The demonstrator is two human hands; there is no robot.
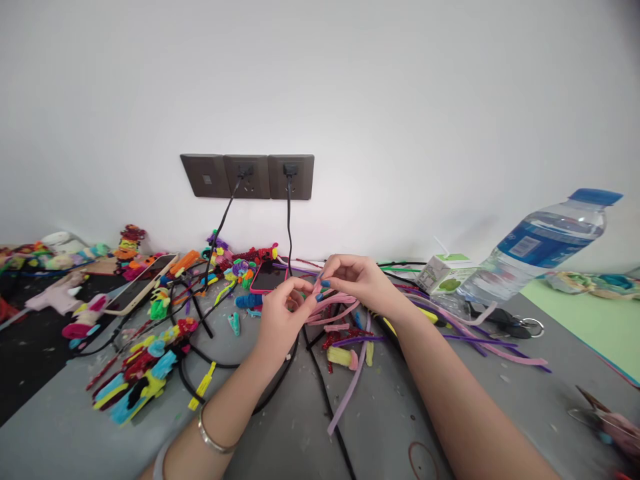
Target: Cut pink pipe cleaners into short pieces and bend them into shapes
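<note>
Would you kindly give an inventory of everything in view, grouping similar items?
Wall plates: three, dark, wall
Cables: several, black, wall and table
Phones: two, dark, left and centre
Fuzzy figures: several, multicoloured, left
Gun-shaped tool: one, pink, left
Fuzzy stems: many, pink and purple, centre
Carton: one, white and green, right
Bottle: one, clear and blue, right
Key ring: one, silver, right
Sheet: one, green, right
Blurred item: one, pinkish, right
Table: one, grey, below
Bracelet: one, silver, left wrist
Left hand, right hand: two, blue nails, centre
</note>
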